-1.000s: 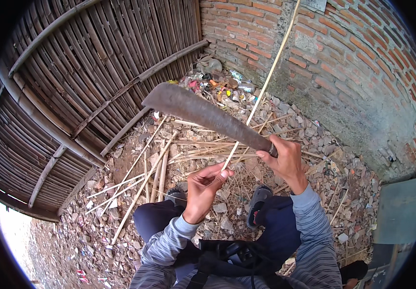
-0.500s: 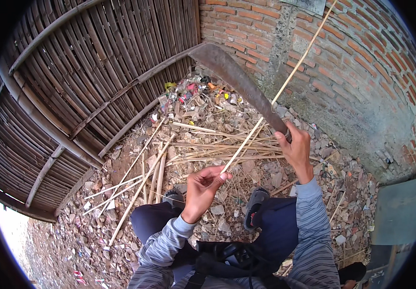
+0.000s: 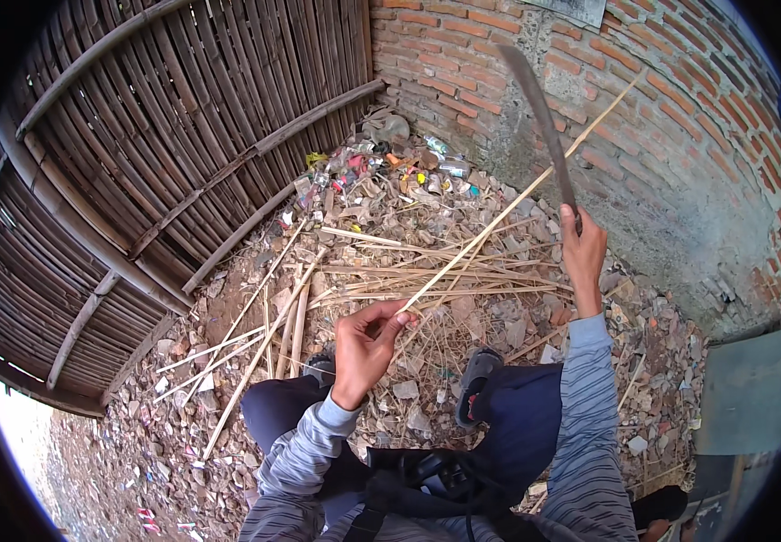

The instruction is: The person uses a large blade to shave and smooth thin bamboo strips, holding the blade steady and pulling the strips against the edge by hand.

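We see our left hand (image 3: 365,348) closed in a pinch around the near end of a long bamboo strip (image 3: 508,210), thumb and fingertips meeting on it. The strip is thin, pale yellow and straight, and it runs up and away to the right from the hand, passing over the heap of cut bamboo slivers (image 3: 426,271) on the ground (image 3: 182,406) and ending in front of the brick wall (image 3: 643,126). Our right hand (image 3: 583,248) is wrapped tight around the handle of a machete (image 3: 539,117), which it holds raised, its dark, slightly curved blade pointing up toward the wall and seen almost edge on. The blade crosses the strip near its far part; we cannot tell whether the two touch. More pale sticks lie scattered on the rubble-strewn ground to the left, beside a woven bamboo fence (image 3: 155,154). A pile of coloured litter (image 3: 381,167) sits in the corner where fence and wall meet. Our sandalled feet (image 3: 476,379) rest below the slivers.
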{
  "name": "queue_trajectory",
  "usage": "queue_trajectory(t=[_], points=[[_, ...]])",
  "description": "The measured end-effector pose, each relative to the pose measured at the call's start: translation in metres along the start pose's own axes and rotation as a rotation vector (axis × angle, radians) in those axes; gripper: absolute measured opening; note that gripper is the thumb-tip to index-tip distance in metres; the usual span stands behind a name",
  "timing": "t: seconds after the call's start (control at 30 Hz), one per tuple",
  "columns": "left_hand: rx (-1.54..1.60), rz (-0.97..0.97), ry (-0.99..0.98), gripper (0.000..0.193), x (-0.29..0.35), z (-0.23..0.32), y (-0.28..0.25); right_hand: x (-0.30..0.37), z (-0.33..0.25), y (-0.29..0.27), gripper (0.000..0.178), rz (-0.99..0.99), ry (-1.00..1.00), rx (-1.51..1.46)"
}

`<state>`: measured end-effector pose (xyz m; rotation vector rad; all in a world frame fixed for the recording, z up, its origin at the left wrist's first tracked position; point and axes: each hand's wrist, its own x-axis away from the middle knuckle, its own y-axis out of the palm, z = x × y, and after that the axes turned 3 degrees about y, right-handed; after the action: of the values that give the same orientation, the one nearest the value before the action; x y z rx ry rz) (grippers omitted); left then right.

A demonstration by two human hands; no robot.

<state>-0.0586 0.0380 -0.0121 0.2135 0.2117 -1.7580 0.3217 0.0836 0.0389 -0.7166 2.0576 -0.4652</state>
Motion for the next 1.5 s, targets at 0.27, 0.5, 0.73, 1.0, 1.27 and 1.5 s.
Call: queue_trajectory(t=[0.27,0.5,0.73,1.0,1.27,1.5], points=[[-0.559,0.146,0.223,0.019,-0.016,-0.005,-0.043,-0.005,0.041,-0.015,0.048,0.157,0.289,-0.064],[-0.801,0.025,0.282,0.017,-0.022,0.019,-0.040,0.051,-0.039,0.005,0.023,-0.465,0.366,-0.552],[-0.928,-0.049,0.454,0.013,-0.028,0.099,-0.029,0.083,-0.093,0.005,0.026,-0.942,0.369,-0.711],[-1.031,-0.056,0.638,0.020,-0.042,0.185,-0.039,0.073,-0.132,-0.018,0.023,-0.944,0.100,-0.731],[-0.304,0.396,0.827,0.085,-0.044,0.216,-0.034,0.059,-0.205,-0.039,0.018,-0.806,0.296,-1.331],[-0.144,-0.138,0.363,0.031,-0.018,0.167,-0.017,0.055,-0.260,-0.056,0.019,-0.650,0.332,-1.649]])
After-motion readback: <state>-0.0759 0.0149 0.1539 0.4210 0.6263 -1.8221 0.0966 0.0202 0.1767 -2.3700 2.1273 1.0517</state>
